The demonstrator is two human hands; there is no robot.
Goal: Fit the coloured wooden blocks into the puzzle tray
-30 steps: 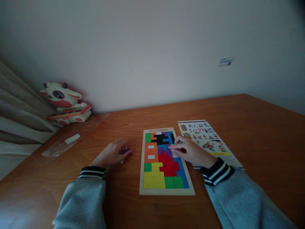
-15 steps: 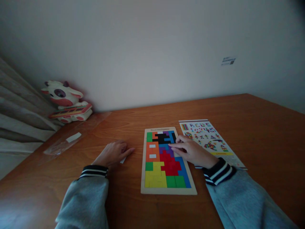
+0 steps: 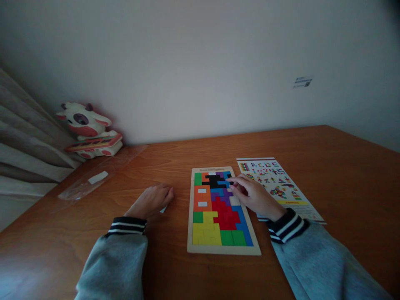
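Observation:
A wooden puzzle board (image 3: 189, 233) lies on the table, filled with flat coloured blocks. A red block area (image 3: 225, 214) is in its middle, yellow blocks (image 3: 204, 231) at lower left, black blocks (image 3: 214, 181) near the top. My right hand (image 3: 251, 193) hovers over the board's upper right edge. Its thumb and index finger are apart, tips at the blue and black blocks; no block shows between them. A pale gap (image 3: 234, 201) shows below the thumb. My left hand (image 3: 152, 200) rests curled left of the board, with a small pale piece (image 3: 163, 209) partly under it. Its fingertips are hidden.
A printed pattern sheet (image 3: 300, 202) lies right of the board, partly under my right forearm. A cow toy with a keyboard (image 3: 90, 131) stands at the back left by the curtain (image 3: 25, 137). Clear plastic wrapping (image 3: 76, 191) with a white label lies before it.
My right fingers have shifted slightly up and right, off the purple and blue blocks. My left thumb has drawn in against the curled fingers. The view has shifted slightly.

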